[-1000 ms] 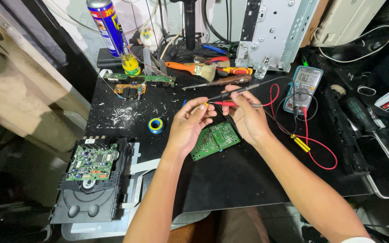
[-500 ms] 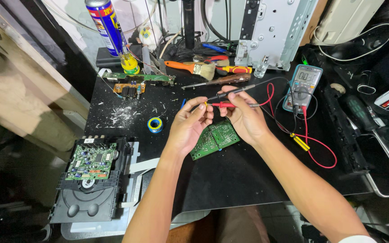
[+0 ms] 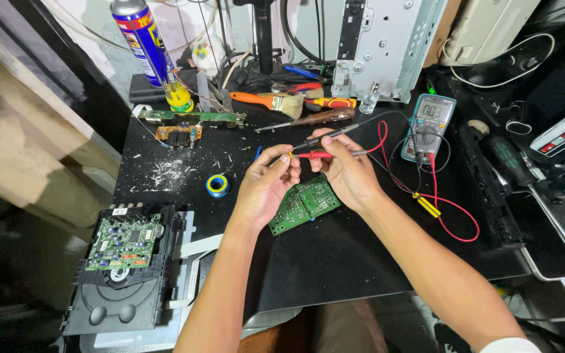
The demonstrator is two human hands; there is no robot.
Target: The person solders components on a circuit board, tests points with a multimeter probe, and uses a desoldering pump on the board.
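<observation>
Probes, red (image 3: 313, 155) pinched by the left hand (image 3: 264, 185) and black (image 3: 327, 136) by the right hand (image 3: 346, 171), cross just above the green circuit board (image 3: 304, 204).

Head camera looks steeply down, close over the workbench (image 3: 335, 261).

Bright overhead light, sharp focus (edges bowed).

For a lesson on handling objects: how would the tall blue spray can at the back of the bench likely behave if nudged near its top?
The spray can stands upright, tall and narrow, so it would probably tip rather than slide. Being round, it would likely roll once down. Its smooth printed surface looks fairly slippery.
</observation>
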